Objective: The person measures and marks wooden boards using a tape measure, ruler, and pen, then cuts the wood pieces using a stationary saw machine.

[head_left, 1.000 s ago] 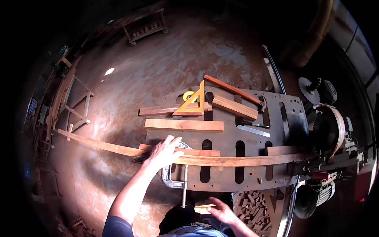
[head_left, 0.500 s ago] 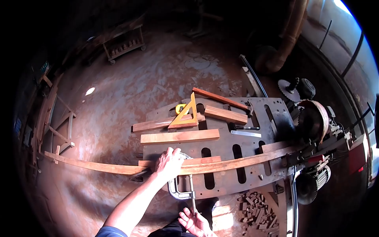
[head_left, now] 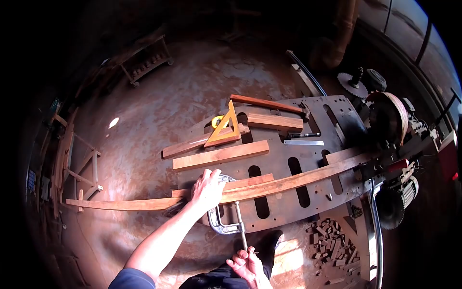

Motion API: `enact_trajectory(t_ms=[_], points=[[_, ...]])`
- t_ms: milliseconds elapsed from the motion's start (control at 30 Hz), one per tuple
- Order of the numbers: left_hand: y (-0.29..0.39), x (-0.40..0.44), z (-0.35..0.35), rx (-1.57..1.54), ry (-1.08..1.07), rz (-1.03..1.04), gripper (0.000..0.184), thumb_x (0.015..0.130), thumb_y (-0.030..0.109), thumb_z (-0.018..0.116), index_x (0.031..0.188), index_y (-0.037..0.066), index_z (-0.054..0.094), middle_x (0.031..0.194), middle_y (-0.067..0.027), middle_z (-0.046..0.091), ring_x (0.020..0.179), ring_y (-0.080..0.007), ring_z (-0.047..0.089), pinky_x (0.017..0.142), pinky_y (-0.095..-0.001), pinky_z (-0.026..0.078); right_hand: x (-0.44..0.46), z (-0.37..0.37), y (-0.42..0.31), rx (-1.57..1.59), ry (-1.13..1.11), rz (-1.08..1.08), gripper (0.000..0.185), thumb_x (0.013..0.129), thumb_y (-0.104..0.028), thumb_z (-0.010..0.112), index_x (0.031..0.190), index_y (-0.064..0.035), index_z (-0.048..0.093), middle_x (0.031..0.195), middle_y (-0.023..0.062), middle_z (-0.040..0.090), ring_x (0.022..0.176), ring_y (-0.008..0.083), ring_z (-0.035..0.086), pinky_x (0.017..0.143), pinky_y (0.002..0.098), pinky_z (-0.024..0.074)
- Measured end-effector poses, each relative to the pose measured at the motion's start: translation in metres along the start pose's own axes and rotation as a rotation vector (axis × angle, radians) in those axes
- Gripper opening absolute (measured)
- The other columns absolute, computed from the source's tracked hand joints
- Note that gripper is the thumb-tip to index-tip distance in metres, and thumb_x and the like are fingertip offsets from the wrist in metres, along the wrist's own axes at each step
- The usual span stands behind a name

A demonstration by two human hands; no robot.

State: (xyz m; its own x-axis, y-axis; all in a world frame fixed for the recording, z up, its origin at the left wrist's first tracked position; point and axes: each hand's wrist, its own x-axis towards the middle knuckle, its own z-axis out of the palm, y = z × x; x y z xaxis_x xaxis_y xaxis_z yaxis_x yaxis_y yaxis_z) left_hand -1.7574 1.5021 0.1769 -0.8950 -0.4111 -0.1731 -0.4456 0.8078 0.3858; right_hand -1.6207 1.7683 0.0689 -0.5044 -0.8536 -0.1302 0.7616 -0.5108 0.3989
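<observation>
A long, slightly curved wooden strip (head_left: 293, 178) runs across the metal table (head_left: 284, 212), overhanging its left side. A metal C-clamp (head_left: 223, 228) reaches around the table's front edge, its upper jaw over the wood. My left hand (head_left: 207, 190) is closed over the clamp's upper part and the strip; its palm hides part of both. Below the edge, my right hand (head_left: 246, 265) has its fingers closed around the lower end of the clamp's screw, at the small turning bar. A shorter wooden piece (head_left: 252, 181) lies along the strip's far side.
Behind lie wooden blocks (head_left: 221, 155), a yellow set square (head_left: 227, 126), a tape measure (head_left: 216, 121), a hammer (head_left: 269, 103) and a metal ruler (head_left: 303, 142). Saw blades and a motor (head_left: 409, 191) stand right. Offcuts (head_left: 334, 243) cover the floor below.
The camera view has tilted and shifted. My right hand has turned at the clamp's screw, its fingers now more upright around the bar. My left hand keeps its place on the clamp.
</observation>
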Motion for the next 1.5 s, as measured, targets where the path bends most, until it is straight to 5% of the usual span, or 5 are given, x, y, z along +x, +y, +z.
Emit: enact_trajectory(t_ms=[500,767,1000,1167,1500], points=[[0.005,0.003,-0.005,0.006,-0.045,-0.065,0.044,0.098,0.025,0.06,0.136,0.004,0.054,0.126,-0.0233,0.057,0.116,-0.0421,0.06,0.098,-0.0511,0.05,0.004,0.002,0.01,-0.212,0.034,-0.162,0.016,0.099,-0.029,0.065,0.111,-0.0315,0.075,0.096,-0.0017,0.073,0.088,0.0186,0.058,0.107,0.0519,0.0399],[0.004,0.004,-0.002,0.007,-0.024,-0.053,0.045,0.098,0.025,0.062,0.136,0.004,0.054,0.124,-0.024,0.056,0.117,-0.0423,0.059,0.098,-0.0513,0.05,-0.003,0.024,0.002,0.123,0.117,-0.071,0.018,0.093,-0.022,0.075,0.101,-0.0117,0.063,0.14,0.0102,0.061,0.134,0.036,0.052,0.114,0.0566,0.0411],[0.0,0.004,-0.002,-0.009,-0.023,-0.039,0.045,0.098,0.026,0.061,0.137,0.004,0.054,0.125,-0.0236,0.056,0.117,-0.0419,0.059,0.098,-0.0511,0.05,0.0,-0.007,-0.019,0.199,0.174,-0.258,0.023,0.096,-0.019,0.068,0.117,-0.025,0.076,0.108,-0.0029,0.077,0.131,0.0272,0.058,0.112,0.0634,0.0378],[0.002,0.004,0.0,0.013,-0.006,-0.05,0.045,0.097,0.025,0.062,0.136,0.004,0.055,0.124,-0.022,0.057,0.115,-0.0411,0.061,0.096,-0.0502,0.051,0.012,0.008,-0.013,0.181,0.165,-0.351,0.037,0.106,-0.041,0.05,0.109,-0.0136,0.074,0.056,-0.0067,0.049,0.059,0.012,0.055,0.107,0.0609,0.0413],[-0.002,0.004,0.002,0.02,0.031,-0.007,0.043,0.097,0.025,0.062,0.134,0.003,0.055,0.118,-0.0217,0.058,0.109,-0.0404,0.062,0.09,-0.0508,0.052,0.008,0.026,-0.029,-0.165,0.438,-0.297,0.044,0.108,-0.046,0.045,0.087,-0.0168,0.071,0.047,-0.0041,0.03,0.044,0.0137,0.035,0.076,0.0542,0.0518]])
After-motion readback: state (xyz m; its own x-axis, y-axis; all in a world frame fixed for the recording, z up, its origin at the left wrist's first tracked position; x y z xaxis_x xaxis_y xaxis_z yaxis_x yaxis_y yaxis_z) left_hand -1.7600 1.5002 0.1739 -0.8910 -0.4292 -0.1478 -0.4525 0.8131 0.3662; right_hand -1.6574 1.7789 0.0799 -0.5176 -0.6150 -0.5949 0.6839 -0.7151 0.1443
